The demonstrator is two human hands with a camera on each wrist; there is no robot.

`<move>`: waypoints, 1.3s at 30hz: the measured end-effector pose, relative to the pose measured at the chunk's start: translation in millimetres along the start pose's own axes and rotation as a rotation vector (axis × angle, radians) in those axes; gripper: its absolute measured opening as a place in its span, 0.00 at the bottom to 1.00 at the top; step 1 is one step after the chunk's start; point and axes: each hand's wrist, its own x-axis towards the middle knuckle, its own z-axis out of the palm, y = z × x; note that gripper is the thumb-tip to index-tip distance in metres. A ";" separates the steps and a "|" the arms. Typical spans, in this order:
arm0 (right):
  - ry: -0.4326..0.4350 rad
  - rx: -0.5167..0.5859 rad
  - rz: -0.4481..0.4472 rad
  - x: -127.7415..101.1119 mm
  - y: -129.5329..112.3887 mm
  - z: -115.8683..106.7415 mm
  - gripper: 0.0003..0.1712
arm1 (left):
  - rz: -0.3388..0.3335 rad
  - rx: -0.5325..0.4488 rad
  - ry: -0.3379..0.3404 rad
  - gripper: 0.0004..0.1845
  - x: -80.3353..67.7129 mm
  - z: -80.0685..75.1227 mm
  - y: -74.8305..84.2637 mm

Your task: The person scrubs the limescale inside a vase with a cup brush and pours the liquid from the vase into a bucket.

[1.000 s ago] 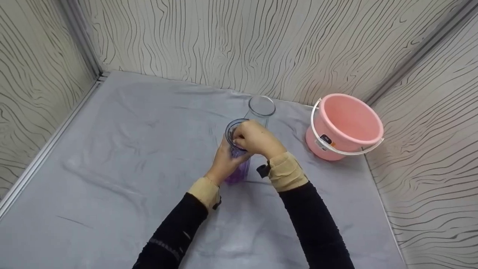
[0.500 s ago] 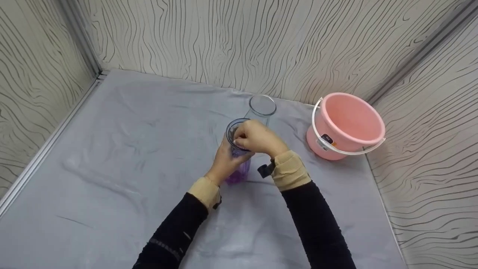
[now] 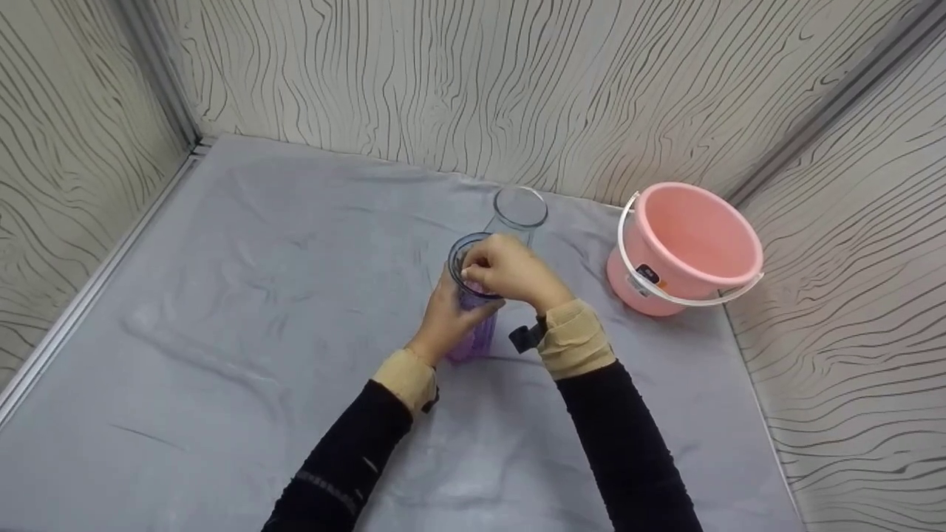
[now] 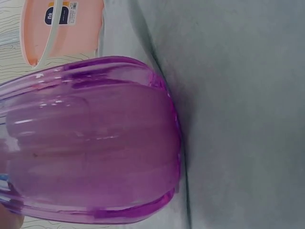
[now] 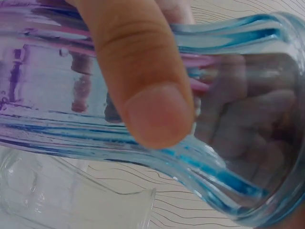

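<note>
My left hand grips a tall glass vase below its mouth, the thumb across the near side. The vase stands upright, blue at the flared top and purple at the base; its purple lower wall fills the left wrist view, the base down at the cloth. My right hand is at the mouth, fingers curled down inside the rim. Through the neck, in the right wrist view, a narrow pink thing shows beside those fingers; they pinch it, but I cannot tell what it is.
A clear glass vase stands just behind the coloured one. At the back right is a pink bucket with a white handle. Grey cloth covers the table, and wood-patterned panels rise around it.
Both hands stay at the vase. My right hand has shifted slightly at the rim, and more pink shows inside the mouth. The bucket and clear vase have not moved.
</note>
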 end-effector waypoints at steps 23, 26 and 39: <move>0.143 -0.131 0.013 -2.5 -6.3 8.3 0.03 | 0.005 -0.015 -0.006 0.40 0.4 0.4 -1.8; 0.181 -0.140 0.017 -4.0 -6.9 10.1 0.03 | 0.014 -0.004 0.006 0.40 1.1 0.9 -2.2; 0.182 -0.238 0.073 -3.2 -13.1 9.8 0.05 | 0.018 0.007 0.033 0.41 0.6 1.2 -2.4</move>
